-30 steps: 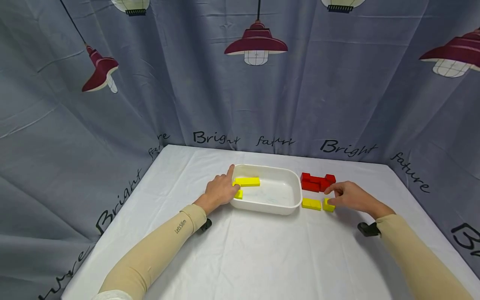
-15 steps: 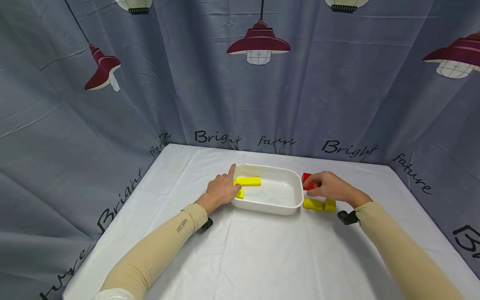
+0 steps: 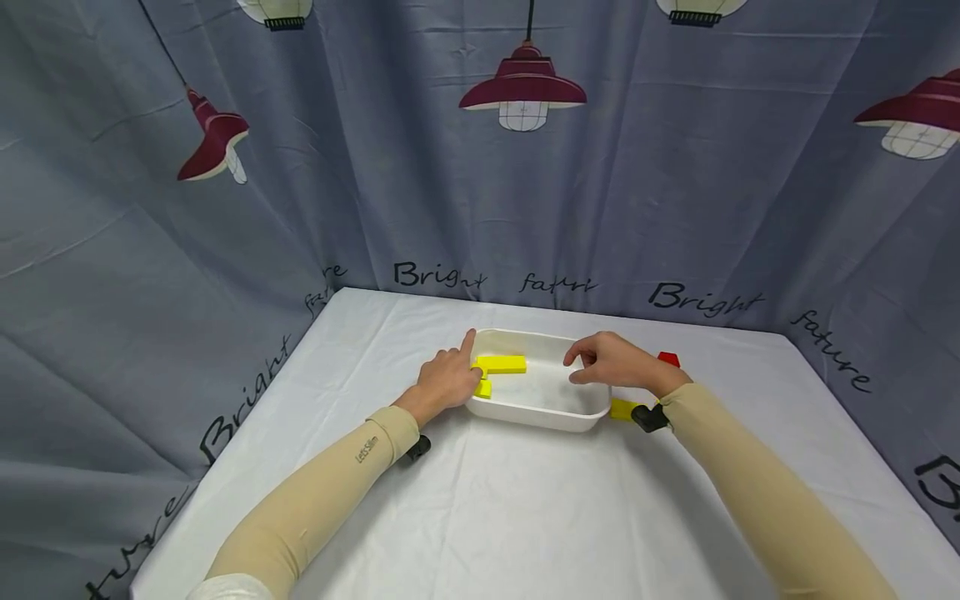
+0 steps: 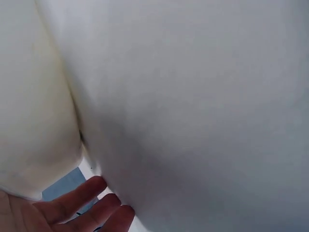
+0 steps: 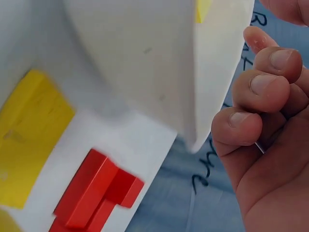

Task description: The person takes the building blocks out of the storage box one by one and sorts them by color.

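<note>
Hovering right hand (image 3: 611,365) over white tray (image 3: 577,417), fingers (image 5: 263,84) curled, left hand (image 3: 444,379) steadying rim

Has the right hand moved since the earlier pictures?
Yes. The right hand went leftward from the yellow blocks on the table and now hangs above the white tray, fingers curled, holding nothing visible.

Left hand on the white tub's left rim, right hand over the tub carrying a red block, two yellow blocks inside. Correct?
Not quite: the right hand over the white plastic tub carries nothing. The right wrist view shows curled, empty fingers, red block on the table. The rest holds.
</note>
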`<state>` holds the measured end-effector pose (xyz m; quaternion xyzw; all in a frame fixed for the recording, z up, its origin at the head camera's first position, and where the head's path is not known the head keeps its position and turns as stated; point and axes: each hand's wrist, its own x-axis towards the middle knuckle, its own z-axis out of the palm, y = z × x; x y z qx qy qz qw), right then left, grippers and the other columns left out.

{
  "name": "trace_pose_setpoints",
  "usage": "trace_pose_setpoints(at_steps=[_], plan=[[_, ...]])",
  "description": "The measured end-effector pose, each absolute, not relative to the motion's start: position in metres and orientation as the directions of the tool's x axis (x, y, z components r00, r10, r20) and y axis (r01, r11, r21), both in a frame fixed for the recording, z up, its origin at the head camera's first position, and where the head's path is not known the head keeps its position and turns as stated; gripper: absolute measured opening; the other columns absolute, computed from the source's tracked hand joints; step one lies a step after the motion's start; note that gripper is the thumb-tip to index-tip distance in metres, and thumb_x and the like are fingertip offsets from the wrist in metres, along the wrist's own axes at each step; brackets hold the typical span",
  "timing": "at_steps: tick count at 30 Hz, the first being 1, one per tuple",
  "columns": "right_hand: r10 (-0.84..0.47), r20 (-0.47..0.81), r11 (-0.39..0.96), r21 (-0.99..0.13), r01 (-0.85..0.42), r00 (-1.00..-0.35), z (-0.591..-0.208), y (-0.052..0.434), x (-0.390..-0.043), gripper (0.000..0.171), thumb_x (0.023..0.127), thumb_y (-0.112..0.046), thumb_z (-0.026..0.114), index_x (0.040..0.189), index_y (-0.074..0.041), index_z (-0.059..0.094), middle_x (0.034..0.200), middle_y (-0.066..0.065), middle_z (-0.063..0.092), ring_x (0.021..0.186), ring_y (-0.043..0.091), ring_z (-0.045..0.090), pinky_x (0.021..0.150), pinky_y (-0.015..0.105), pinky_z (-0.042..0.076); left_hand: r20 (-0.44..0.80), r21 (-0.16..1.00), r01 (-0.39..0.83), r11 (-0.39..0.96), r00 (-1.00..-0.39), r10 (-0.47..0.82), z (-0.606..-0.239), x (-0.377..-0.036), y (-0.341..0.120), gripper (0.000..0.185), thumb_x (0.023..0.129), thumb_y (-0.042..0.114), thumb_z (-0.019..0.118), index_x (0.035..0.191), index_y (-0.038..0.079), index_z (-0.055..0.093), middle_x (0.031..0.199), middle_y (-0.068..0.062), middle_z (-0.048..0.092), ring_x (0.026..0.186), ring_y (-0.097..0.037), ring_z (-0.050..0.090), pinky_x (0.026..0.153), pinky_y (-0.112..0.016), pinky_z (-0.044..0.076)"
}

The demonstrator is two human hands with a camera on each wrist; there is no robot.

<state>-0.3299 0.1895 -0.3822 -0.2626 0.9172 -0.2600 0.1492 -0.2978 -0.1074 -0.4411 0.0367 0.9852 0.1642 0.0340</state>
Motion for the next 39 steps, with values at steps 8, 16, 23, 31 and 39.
trace_pose_setpoints(at_steps=[8, 16, 23, 31, 39], plan=[[-0.571, -0.167, 0.724, -0.564, -0.397, -0.804, -0.385, 0.168, -0.337, 0.027, 0.087, -0.019, 0.075, 0.112, -0.008, 0.073, 0.071, 0.004, 0.053, 0.070, 0.019, 0.050, 0.063, 0.030, 0.038, -0.099, 0.269, 0.097, 0.958, -0.987, 0.128, -0.429, -0.304, -0.106, 0.070, 0.101, 0.031, 0.047, 0.163, 0.016, 0.016, 0.129, -0.010, 0.066, 0.094, -0.020, 0.060, 0.074, -0.038, 0.050], [-0.624, -0.129, 0.700, -0.530, -0.478, -0.771, -0.382, 0.143, -0.343, 0.025, 0.086, -0.019, 0.076, 0.109, -0.010, 0.075, 0.071, 0.001, 0.054, 0.069, 0.016, 0.049, 0.064, 0.030, 0.039, -0.036, 0.288, 0.100, 0.952, -0.993, 0.115, -0.430, -0.306, -0.113, 0.065, 0.102, 0.023, 0.047, 0.162, 0.015, 0.023, 0.130, -0.010, 0.066, 0.091, -0.020, 0.061, 0.072, -0.038, 0.052], [-0.669, -0.125, 0.674, -0.518, -0.527, -0.733, -0.377, 0.131, -0.353, 0.028, 0.085, -0.019, 0.077, 0.110, -0.006, 0.074, 0.072, 0.002, 0.055, 0.069, 0.016, 0.048, 0.066, 0.031, 0.040, 0.008, 0.296, 0.112, 0.949, -0.993, 0.115, -0.434, -0.303, -0.115, 0.065, 0.101, 0.021, 0.042, 0.162, 0.015, 0.020, 0.118, -0.011, 0.070, 0.081, -0.019, 0.059, 0.064, -0.037, 0.050], [-0.685, -0.156, 0.668, -0.524, -0.529, -0.711, -0.377, 0.115, -0.362, 0.030, 0.084, -0.022, 0.079, 0.111, -0.009, 0.075, 0.073, 0.002, 0.057, 0.069, 0.016, 0.050, 0.064, 0.029, 0.040, 0.023, 0.246, 0.125, 0.961, -0.992, 0.123, -0.437, -0.301, -0.114, 0.066, 0.100, 0.020, 0.042, 0.162, 0.013, 0.020, 0.110, -0.010, 0.071, 0.079, -0.019, 0.059, 0.061, -0.037, 0.051], [-0.711, -0.175, 0.657, -0.511, -0.554, -0.681, -0.386, 0.098, -0.365, 0.026, 0.083, -0.023, 0.081, 0.106, -0.013, 0.076, 0.075, 0.001, 0.058, 0.071, 0.016, 0.051, 0.066, 0.029, 0.041, 0.005, 0.257, 0.116, 0.959, -0.993, 0.119, -0.442, -0.302, -0.111, 0.066, 0.101, 0.020, 0.042, 0.162, 0.013, 0.018, 0.108, -0.009, 0.070, 0.077, -0.017, 0.059, 0.061, -0.037, 0.051]])
